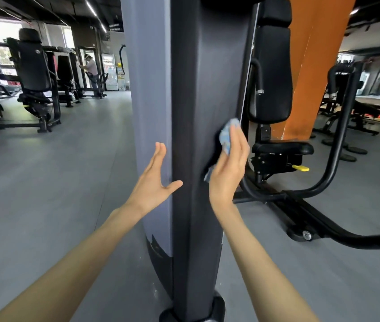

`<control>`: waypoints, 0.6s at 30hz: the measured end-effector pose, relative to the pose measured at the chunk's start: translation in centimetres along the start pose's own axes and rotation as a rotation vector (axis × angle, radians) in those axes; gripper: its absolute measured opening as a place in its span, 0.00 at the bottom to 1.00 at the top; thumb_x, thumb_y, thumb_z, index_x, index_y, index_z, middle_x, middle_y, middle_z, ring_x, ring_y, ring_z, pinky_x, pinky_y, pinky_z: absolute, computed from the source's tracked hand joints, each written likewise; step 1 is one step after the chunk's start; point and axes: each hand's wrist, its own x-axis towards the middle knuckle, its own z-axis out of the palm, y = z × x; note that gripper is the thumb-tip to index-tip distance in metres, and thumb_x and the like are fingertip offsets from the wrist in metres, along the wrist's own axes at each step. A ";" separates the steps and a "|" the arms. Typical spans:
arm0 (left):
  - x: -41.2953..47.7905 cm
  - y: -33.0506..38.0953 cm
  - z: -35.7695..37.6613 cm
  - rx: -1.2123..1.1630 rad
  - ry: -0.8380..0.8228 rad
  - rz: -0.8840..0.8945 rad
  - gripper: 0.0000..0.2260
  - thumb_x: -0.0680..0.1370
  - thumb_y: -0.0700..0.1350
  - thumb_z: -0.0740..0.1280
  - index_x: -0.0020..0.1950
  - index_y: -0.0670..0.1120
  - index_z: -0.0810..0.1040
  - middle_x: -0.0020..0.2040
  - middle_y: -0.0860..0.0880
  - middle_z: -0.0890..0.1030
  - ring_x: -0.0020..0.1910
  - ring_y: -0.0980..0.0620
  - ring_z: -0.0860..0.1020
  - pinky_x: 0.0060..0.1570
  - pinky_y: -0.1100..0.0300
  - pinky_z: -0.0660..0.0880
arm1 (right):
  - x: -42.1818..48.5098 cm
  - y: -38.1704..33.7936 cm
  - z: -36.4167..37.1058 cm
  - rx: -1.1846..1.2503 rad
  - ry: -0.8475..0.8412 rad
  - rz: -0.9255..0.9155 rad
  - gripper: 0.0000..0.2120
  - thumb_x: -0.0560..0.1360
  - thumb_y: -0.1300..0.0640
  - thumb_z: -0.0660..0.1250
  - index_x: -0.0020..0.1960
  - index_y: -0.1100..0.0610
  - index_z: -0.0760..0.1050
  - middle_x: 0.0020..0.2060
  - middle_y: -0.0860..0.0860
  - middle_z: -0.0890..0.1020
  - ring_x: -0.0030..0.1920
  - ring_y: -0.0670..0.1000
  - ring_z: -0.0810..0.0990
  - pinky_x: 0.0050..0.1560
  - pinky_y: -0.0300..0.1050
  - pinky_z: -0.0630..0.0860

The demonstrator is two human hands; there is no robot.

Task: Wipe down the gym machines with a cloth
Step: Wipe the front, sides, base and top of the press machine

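Note:
A tall dark grey machine column (191, 94) fills the middle of the view, with a lighter blue-grey panel on its left face. My right hand (228, 168) presses a crumpled light blue cloth (227, 133) flat against the column's right face with straight fingers. My left hand (154, 180) is spread with straight fingers against the left face, thumb reaching across the front edge. Part of the cloth is hidden under my right palm.
Right of the column stands the machine's black padded seat and backrest (272, 73) with a yellow lever (301, 168) and curved black frame tubes (337, 145). An orange pillar (312, 66) rises behind. More machines (35, 73) and a person (90, 68) are far left.

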 end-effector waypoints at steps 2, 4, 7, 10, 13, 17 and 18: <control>-1.2 -1.1 0.7 0.004 -0.009 0.028 0.41 0.78 0.46 0.70 0.80 0.54 0.44 0.78 0.64 0.41 0.72 0.71 0.47 0.64 0.78 0.48 | 1.9 0.1 1.2 -0.090 -0.099 -0.207 0.20 0.79 0.71 0.57 0.70 0.65 0.69 0.70 0.56 0.68 0.72 0.54 0.65 0.77 0.51 0.54; -2.6 -2.7 1.8 0.030 -0.054 0.067 0.40 0.79 0.44 0.69 0.80 0.55 0.44 0.79 0.63 0.42 0.73 0.69 0.48 0.69 0.71 0.51 | 1.4 1.2 1.5 -0.170 -0.178 -0.333 0.21 0.79 0.73 0.59 0.72 0.64 0.67 0.72 0.58 0.66 0.76 0.55 0.59 0.77 0.53 0.48; -3.6 -6.0 3.0 0.095 -0.060 0.106 0.40 0.77 0.41 0.70 0.80 0.50 0.46 0.80 0.56 0.44 0.76 0.60 0.51 0.75 0.58 0.55 | -2.7 4.6 0.0 -0.340 -0.451 -0.632 0.22 0.80 0.70 0.58 0.73 0.58 0.64 0.73 0.53 0.63 0.78 0.48 0.51 0.78 0.50 0.45; -4.2 -8.4 3.9 0.126 -0.077 0.090 0.39 0.77 0.41 0.70 0.80 0.46 0.47 0.80 0.53 0.45 0.77 0.59 0.50 0.76 0.59 0.53 | -6.2 6.7 -1.6 -0.577 -0.694 -1.075 0.24 0.80 0.72 0.49 0.69 0.56 0.72 0.71 0.52 0.71 0.74 0.51 0.61 0.78 0.48 0.46; -4.9 -10.1 5.1 0.151 -0.117 0.106 0.40 0.78 0.42 0.69 0.79 0.47 0.44 0.79 0.54 0.44 0.75 0.62 0.48 0.75 0.62 0.51 | -5.5 5.2 -1.1 -0.656 -0.691 -1.139 0.26 0.79 0.71 0.48 0.68 0.57 0.74 0.70 0.54 0.73 0.72 0.53 0.65 0.78 0.48 0.46; -5.9 -11.9 6.9 0.104 -0.105 0.080 0.39 0.78 0.40 0.68 0.80 0.49 0.44 0.79 0.56 0.45 0.75 0.64 0.48 0.76 0.60 0.49 | -2.5 3.6 0.7 -0.608 -0.467 -0.962 0.24 0.73 0.72 0.62 0.67 0.60 0.75 0.68 0.57 0.74 0.71 0.55 0.66 0.77 0.47 0.50; -6.2 -12.5 7.4 0.102 -0.095 0.090 0.39 0.78 0.40 0.68 0.80 0.48 0.45 0.79 0.56 0.46 0.75 0.63 0.48 0.76 0.58 0.49 | -3.2 4.0 0.5 -0.603 -0.490 -0.963 0.23 0.73 0.70 0.61 0.66 0.60 0.76 0.68 0.57 0.74 0.72 0.55 0.66 0.77 0.48 0.50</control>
